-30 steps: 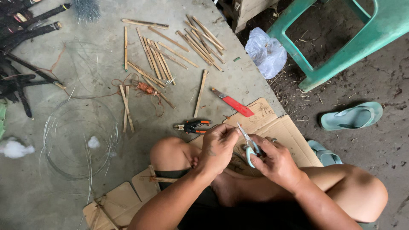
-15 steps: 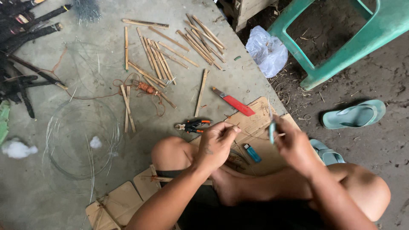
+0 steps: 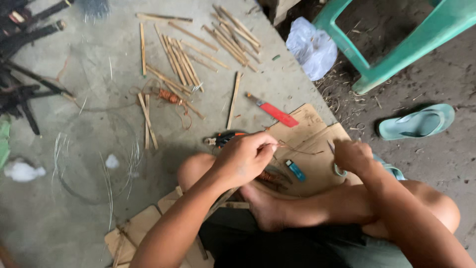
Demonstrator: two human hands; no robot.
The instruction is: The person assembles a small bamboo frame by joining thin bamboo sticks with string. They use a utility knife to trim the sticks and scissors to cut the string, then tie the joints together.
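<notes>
Wire (image 3: 297,148) ran sideways between hands: left hand (image 3: 243,159) pinched its end, right hand (image 3: 351,156) gripped scissors (image 3: 337,161).

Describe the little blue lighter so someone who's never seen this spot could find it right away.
Find the flattened brown cardboard on the concrete floor, in front of the seated person's knees. The blue lighter lies on it between the left hand and the right hand. It is the only small blue block; the nearby red-handled knife is longer and flat.
</notes>
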